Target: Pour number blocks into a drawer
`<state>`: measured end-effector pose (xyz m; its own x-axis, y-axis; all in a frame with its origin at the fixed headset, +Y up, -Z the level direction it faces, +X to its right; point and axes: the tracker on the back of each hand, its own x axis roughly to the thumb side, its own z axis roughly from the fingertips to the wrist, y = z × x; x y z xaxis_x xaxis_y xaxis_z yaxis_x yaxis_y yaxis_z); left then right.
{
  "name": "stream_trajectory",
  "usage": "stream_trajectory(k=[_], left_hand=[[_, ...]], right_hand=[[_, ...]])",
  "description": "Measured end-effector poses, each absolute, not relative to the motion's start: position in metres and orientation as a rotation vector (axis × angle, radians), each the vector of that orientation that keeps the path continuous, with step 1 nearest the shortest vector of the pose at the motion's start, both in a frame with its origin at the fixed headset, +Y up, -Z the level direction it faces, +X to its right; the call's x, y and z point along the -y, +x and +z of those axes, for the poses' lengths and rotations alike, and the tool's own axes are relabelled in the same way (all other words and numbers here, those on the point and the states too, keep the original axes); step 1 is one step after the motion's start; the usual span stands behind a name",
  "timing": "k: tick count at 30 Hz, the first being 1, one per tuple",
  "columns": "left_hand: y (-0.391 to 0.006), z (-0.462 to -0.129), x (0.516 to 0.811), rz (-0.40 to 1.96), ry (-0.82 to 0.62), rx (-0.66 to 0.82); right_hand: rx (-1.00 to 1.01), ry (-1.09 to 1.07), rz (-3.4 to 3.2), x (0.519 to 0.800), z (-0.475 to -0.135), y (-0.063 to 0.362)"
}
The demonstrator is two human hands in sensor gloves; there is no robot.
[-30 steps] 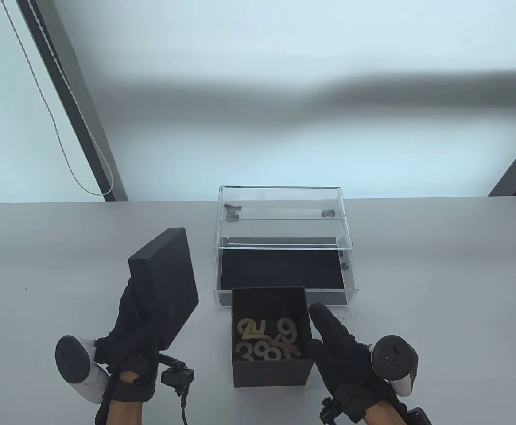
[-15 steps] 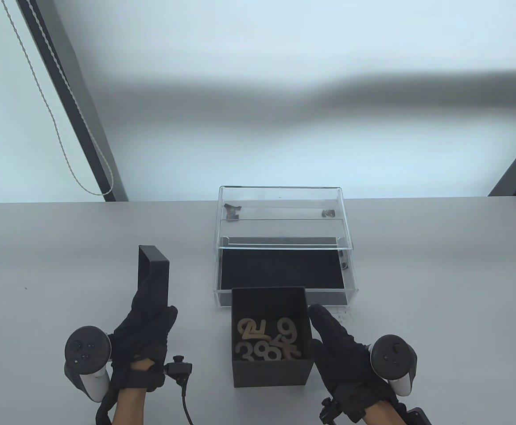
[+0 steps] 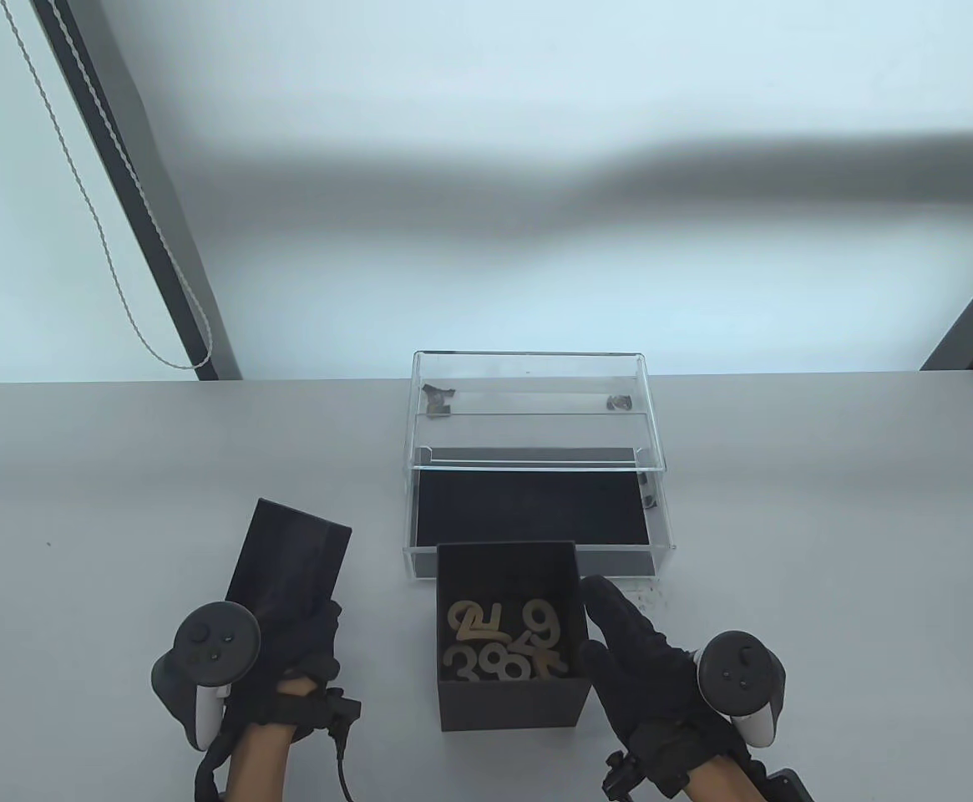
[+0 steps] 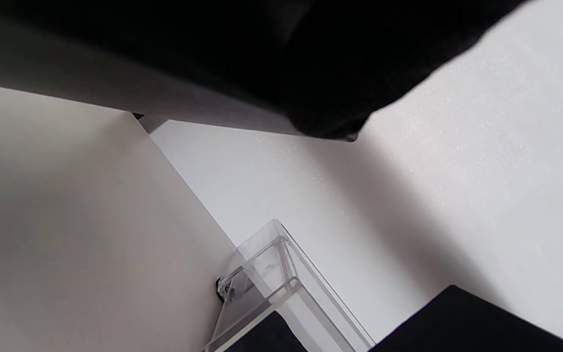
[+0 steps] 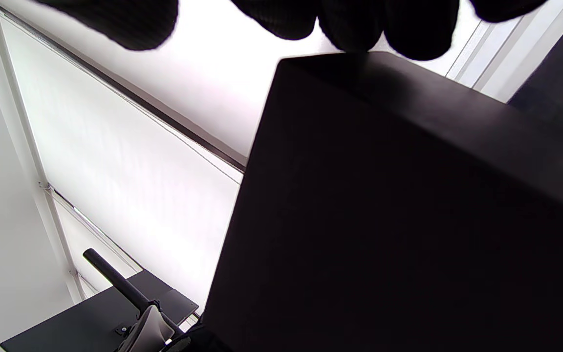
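Observation:
An open black box [image 3: 509, 710] stands near the table's front edge with several wooden number blocks [image 3: 503, 643] inside. Behind it sits a clear acrylic case [image 3: 528, 376] with its black-lined drawer [image 3: 532, 510] pulled out toward the box. My left hand [image 3: 298, 647] holds the black box lid [image 3: 290, 564] left of the box, its hollow side turned up. My right hand [image 3: 636, 652] rests against the box's right wall, fingers along it. In the right wrist view the box wall [image 5: 408, 220] fills the frame under my fingertips [image 5: 350, 24].
The grey table [image 3: 828, 501] spreads wide on both sides. A window with dark frame bars and a bead cord [image 3: 119, 276] stands behind the table. The case corner [image 4: 262, 274] shows in the left wrist view.
My left hand has rolled the lid over from top side up, through standing on edge, to hollow side up, and lowered it left of the box. The right hand has stayed at the box.

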<state>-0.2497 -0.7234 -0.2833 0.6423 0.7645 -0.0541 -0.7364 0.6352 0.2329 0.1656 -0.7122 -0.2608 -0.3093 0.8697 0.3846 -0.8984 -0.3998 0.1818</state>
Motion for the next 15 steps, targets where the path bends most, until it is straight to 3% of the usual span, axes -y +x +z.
stream_trajectory(k=[15], left_hand=[[-0.239,-0.293,0.750,0.652,0.031,-0.150]], right_hand=[[0.071,0.486,1.918,0.714,-0.263,0.168]])
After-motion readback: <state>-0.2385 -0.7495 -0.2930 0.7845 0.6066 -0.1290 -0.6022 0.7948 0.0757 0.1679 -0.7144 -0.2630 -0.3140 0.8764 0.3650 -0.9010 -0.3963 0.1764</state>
